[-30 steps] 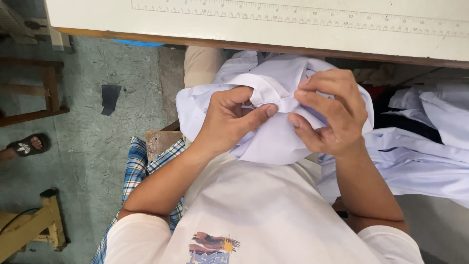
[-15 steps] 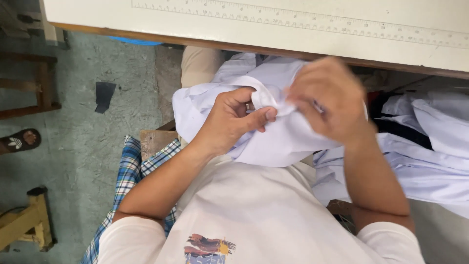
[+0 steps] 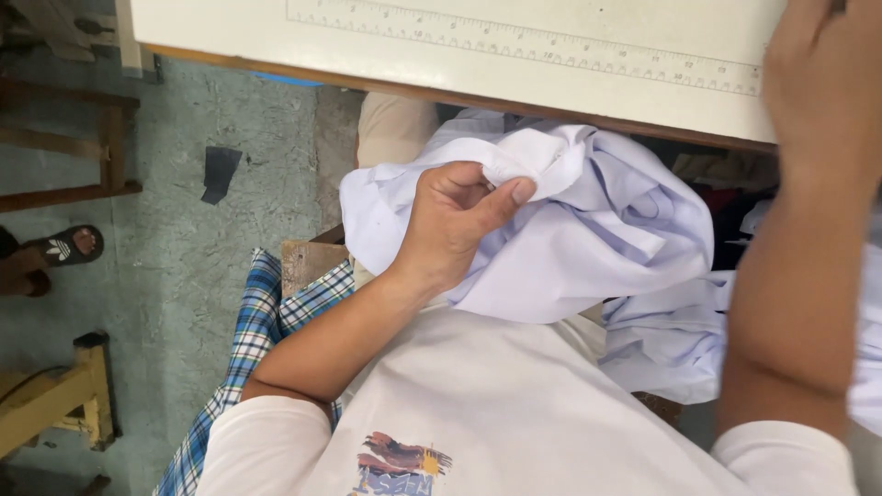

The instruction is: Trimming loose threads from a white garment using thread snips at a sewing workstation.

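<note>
Pinching a fold of the pale lilac garment between thumb and curled fingers, the left hand keeps it bunched in the lap below the white table, while the right hand reaches onto the tabletop, its grip hidden, the handling seemingly unfinished.

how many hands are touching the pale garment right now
1. The left hand grips the pale garment; the right hand is raised over the table, off it.

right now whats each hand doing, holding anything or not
Left hand: closed on a fold of the pale blue garment, thumb pinching it.
Right hand: raised over the white table; whether it is open or holds anything cannot be told.
</note>
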